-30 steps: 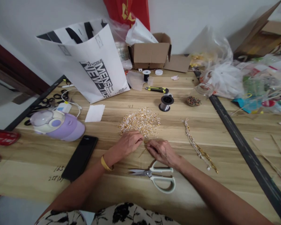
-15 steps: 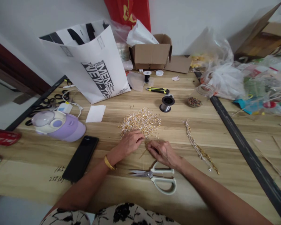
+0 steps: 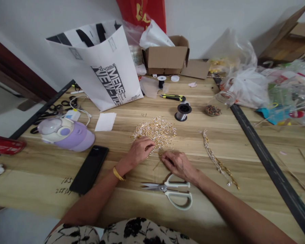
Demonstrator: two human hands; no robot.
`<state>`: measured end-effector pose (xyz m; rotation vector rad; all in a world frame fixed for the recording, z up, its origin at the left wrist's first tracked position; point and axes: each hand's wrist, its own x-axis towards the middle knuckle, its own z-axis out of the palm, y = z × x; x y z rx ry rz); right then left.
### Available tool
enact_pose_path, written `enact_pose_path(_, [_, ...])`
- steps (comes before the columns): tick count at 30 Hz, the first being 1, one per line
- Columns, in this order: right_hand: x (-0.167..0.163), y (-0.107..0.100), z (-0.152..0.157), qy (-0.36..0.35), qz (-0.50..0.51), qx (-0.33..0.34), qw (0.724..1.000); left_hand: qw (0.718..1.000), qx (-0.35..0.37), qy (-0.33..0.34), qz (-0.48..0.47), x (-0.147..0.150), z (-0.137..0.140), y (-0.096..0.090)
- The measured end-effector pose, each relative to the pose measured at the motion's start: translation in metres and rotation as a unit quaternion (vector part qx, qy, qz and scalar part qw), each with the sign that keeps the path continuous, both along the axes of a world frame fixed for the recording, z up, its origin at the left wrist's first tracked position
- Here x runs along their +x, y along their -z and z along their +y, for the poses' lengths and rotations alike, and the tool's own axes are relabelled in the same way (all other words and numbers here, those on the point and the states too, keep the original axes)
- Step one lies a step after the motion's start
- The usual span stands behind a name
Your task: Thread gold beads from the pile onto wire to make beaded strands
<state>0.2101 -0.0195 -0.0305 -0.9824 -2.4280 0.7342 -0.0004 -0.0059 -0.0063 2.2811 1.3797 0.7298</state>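
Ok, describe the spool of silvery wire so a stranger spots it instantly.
On the wooden table, find the pile of gold and clear bits by the left hand. The wire spool stands beyond it, to the right. Black ends and silvery winding set it apart from the white-ended spool farther back.

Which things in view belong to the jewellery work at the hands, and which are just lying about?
Likely in use:
- pile of small gold and clear pieces, beside the left hand
- thin gold chain, at the right hand
- scissors
- perhaps the silvery wire spool

Apparently lying about:
- smartphone
- purple-and-white bottle
- printed white bag
- red can
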Motion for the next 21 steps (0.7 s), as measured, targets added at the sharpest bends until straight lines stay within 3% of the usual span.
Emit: enact_pose_path(21, [0.0, 0.005, 0.001, -0.004, 0.002, 0.016, 1.0, 0.998, 0.048, -0.029, 0.035, -0.011, 0.006, 0.001])
